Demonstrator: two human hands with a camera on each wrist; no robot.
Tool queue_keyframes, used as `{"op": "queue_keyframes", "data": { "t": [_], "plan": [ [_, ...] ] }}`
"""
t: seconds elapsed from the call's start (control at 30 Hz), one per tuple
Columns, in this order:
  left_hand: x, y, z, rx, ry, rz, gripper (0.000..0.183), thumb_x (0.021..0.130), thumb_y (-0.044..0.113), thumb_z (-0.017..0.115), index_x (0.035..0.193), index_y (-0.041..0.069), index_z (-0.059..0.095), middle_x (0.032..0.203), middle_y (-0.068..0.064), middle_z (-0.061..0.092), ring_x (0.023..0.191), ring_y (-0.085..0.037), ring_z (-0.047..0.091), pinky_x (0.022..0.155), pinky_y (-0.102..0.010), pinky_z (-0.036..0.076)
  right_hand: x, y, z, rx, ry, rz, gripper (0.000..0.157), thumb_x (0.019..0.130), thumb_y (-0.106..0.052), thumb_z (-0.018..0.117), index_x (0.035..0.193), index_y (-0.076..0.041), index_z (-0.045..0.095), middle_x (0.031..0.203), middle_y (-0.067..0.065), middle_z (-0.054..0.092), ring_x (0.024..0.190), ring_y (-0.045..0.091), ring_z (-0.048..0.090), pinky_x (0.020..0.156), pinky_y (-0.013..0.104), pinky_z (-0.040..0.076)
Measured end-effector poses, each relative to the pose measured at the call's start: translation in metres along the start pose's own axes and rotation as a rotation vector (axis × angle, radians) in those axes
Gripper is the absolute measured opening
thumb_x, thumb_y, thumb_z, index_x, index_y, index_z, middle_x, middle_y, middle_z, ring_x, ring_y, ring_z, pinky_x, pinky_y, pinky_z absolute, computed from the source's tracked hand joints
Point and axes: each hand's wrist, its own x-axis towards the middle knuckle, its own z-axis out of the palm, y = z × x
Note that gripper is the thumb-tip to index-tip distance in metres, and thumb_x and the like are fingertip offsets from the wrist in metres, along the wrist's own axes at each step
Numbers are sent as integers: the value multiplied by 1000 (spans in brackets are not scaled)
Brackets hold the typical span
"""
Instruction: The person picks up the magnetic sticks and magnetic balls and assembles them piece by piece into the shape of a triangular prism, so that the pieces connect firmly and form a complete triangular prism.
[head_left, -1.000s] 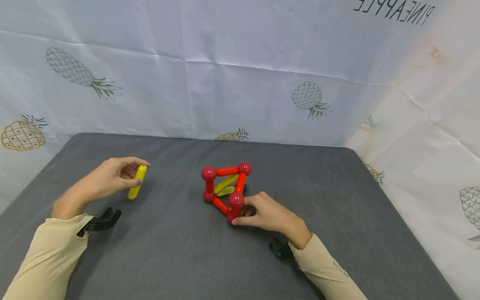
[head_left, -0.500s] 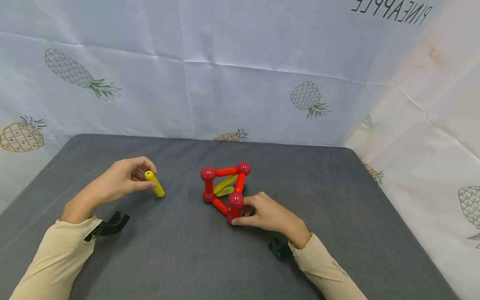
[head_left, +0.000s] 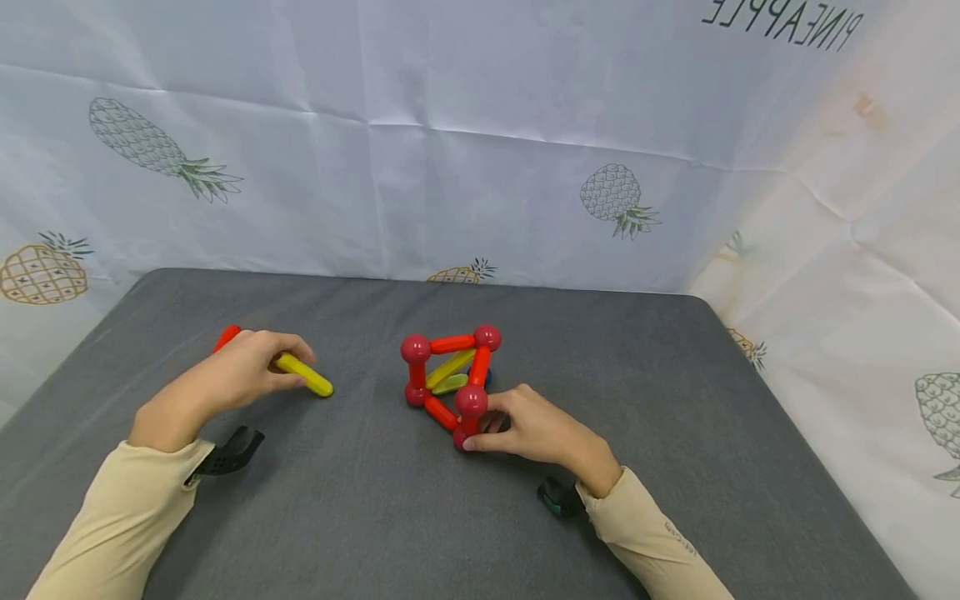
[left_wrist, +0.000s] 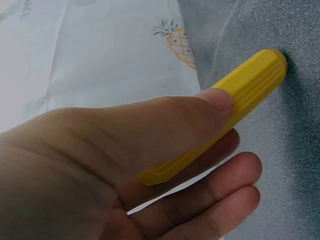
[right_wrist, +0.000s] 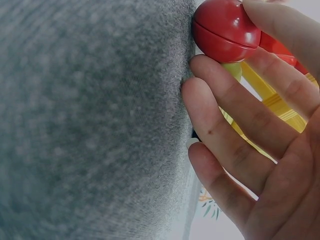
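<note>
In the head view my left hand [head_left: 225, 379] pinches a yellow building rod [head_left: 307, 377] near the table, its free end tilted down to the right. The left wrist view shows the thumb lying along this yellow rod [left_wrist: 250, 85] with fingers behind it. My right hand [head_left: 540, 432] holds the front corner of a frame made of red balls [head_left: 472, 401] and red rods [head_left: 440, 412]. Its thumb touches the lower front ball [head_left: 462, 438], seen closer as a glossy red ball [right_wrist: 225, 32] in the right wrist view.
A yellow rod [head_left: 452, 367] and a yellow-green rod [head_left: 450, 383] show through the frame, with a blue piece [head_left: 489, 377] partly hidden behind. A red rod [head_left: 227, 337] pokes out behind the left hand. A pineapple-print cloth [head_left: 487, 200] hangs behind the grey table [head_left: 360, 517].
My left hand has moved right with the yellow rod and turned it from nearly upright to a flatter tilt. The red rod behind that hand has come into sight. The right hand stays still.
</note>
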Motion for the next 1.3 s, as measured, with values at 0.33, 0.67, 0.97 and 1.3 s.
{"op": "queue_keyframes", "data": {
  "t": [0.33, 0.67, 0.97, 1.3],
  "plan": [
    [0, 13, 3, -43, -12, 28, 18, 86, 11, 75, 104, 12, 75, 97, -2, 72, 74, -11, 56, 61, -21, 46, 0, 0, 0, -16, 8, -19, 23, 88, -26, 77, 105, -12, 73, 92, -3, 75, 77, 0, 66, 73, 21, 56],
    [0, 40, 14, -149, 39, 164, 16, 86, 6, 75, 98, 16, 74, 94, 1, 71, 69, -6, 54, 59, -22, 47, 0, 2, 0, -58, 26, -7, 20, 88, -21, 75, 104, -10, 72, 94, -1, 75, 81, 4, 66, 77, 22, 56],
    [2, 51, 22, -191, 2, 219, 13, 85, 8, 77, 96, 15, 75, 89, 3, 72, 65, -3, 55, 58, -21, 49, 1, 1, 1, -74, 33, -4, 21, 87, -24, 77, 103, -12, 71, 91, -3, 74, 79, 4, 66, 76, 22, 56],
    [5, 64, 35, -164, 14, 273, 11, 86, 13, 77, 97, 16, 76, 81, 7, 69, 54, -1, 44, 50, -20, 41, 2, 1, 2, -87, 39, -20, 23, 87, -28, 78, 104, -12, 71, 91, -3, 74, 79, 4, 66, 75, 22, 56]
  ]
}}
